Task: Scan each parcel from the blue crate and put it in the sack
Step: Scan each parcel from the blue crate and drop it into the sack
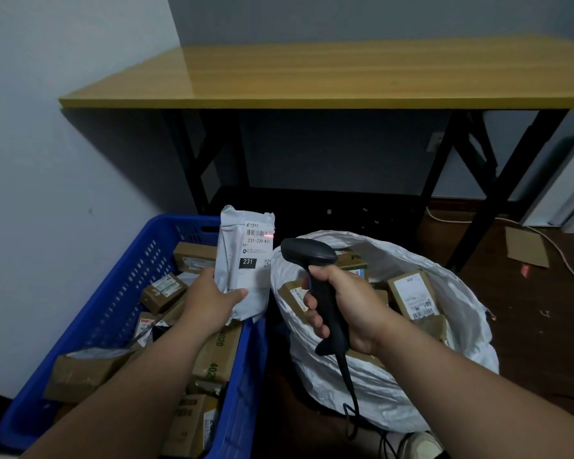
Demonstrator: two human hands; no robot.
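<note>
Floorboards of dark wood [527,326] run under everything, with a flat scrap of cardboard [524,248] and a pale cable [557,250] lying well off to the right of the right hand [348,306]. Beyond both hands stands a yellow-wood tabletop [312,77] on black folding legs, pushed into the corner of pale walls; the space beneath it is dark and shadowed.

The left hand [212,298] grips a grey mailer parcel [246,260] by its lower edge, thumb across the front, holding it upright with the label facing the camera. A red scan line falls on the barcode at the label's top right. The right hand is curled round the grip of a black barcode scanner [315,279], its head just beside the parcel and aimed at it, its cord hanging down toward the floor.

Below the left hand sits the blue crate [120,293], full of brown boxes, its left wall near the room wall. Under the right hand the white sack [444,326] gapes open, touching the crate's right rim and holding several labelled boxes.
</note>
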